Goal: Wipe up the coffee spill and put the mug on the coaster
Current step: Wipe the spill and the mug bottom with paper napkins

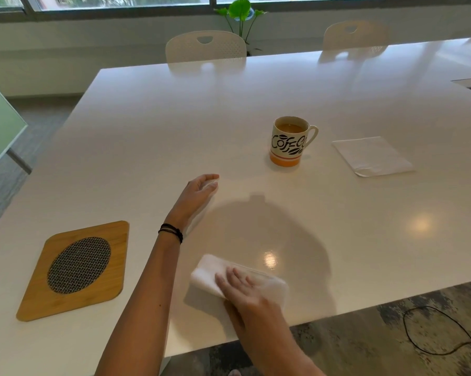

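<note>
Tissue (pixel 208 275) lies near the table's (pixel 174 118) near edge, pressed under the flat-fingered right hand (pixel 245 290), with the left hand (pixel 200 189) loosely open and holding nothing just beyond, the mug (pixel 288 143) farther right, and the coaster (pixel 77 270) near left.

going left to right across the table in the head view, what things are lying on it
coaster → tissue → mug → napkin

Pressing a folded white napkin (pixel 207 276) onto the glossy white table (pixel 174 118) with the right hand (pixel 243 290), resting the left hand (pixel 199 192) farther in, facing a cream orange-based mug (pixel 288 143) and a rounded bamboo coaster (pixel 74 270)
</note>
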The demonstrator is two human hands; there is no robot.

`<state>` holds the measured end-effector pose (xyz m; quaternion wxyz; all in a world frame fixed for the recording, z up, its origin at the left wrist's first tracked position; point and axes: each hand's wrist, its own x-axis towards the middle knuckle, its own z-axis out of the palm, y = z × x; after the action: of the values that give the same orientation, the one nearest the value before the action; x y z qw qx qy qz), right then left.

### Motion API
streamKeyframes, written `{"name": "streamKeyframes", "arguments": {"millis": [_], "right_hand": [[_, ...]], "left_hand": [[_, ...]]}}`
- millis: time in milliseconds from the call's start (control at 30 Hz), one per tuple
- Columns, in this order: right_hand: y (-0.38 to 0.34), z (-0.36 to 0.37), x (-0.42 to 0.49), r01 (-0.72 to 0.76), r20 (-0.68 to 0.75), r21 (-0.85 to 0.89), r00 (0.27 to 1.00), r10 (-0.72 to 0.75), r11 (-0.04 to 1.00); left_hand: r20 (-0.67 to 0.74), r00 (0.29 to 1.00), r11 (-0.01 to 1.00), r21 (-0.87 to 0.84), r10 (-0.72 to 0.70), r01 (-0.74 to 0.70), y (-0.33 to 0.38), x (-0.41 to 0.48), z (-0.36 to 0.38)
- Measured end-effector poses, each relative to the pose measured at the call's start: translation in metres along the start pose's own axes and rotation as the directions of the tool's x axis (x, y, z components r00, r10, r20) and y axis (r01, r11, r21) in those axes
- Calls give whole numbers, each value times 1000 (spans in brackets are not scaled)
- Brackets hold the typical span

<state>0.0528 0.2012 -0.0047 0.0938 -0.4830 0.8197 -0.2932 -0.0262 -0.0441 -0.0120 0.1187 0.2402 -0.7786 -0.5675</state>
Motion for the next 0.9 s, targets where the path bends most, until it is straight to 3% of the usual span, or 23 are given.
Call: {"name": "streamKeyframes", "arguments": {"millis": [67, 167, 233, 300, 367, 567, 767, 900], "right_hand": [[7, -22, 4, -69, 37, 365, 998, 59, 929], [33, -54, 14, -99, -151, 617, 959, 241, 780], [47, -72, 21, -40, -304, 631, 906, 294, 775], [60, -80, 26, -7, -469, 505, 837, 281, 863], [69, -79, 29, -22, -547, 332, 810, 212, 943], [74, -41, 28, -136, -407, 161, 893, 192, 977], [59, -22, 24, -104, -281, 334, 938, 204, 937], [47, -7, 13, -59, -75, 413, 992, 98, 909]], "left_hand": [[-4, 1000, 1000, 3, 6, -6, 1, -1, -1], [1, 1000, 1000, 14, 11, -11, 2, -2, -2], [5, 1000, 1000, 8, 7, -7, 1, -3, -1], [8, 1000, 1000, -5, -1, 1, 1, -3, -1], [7, 1000, 1000, -6, -4, 4, 1, -2, -1], [1, 1000, 1000, 2, 1, -1, 2, -2, -1], [6, 1000, 1000, 12, 6, -6, 1, 0, -1], [11, 1000, 1000, 18, 6, -6, 1, -1, -2]]}}
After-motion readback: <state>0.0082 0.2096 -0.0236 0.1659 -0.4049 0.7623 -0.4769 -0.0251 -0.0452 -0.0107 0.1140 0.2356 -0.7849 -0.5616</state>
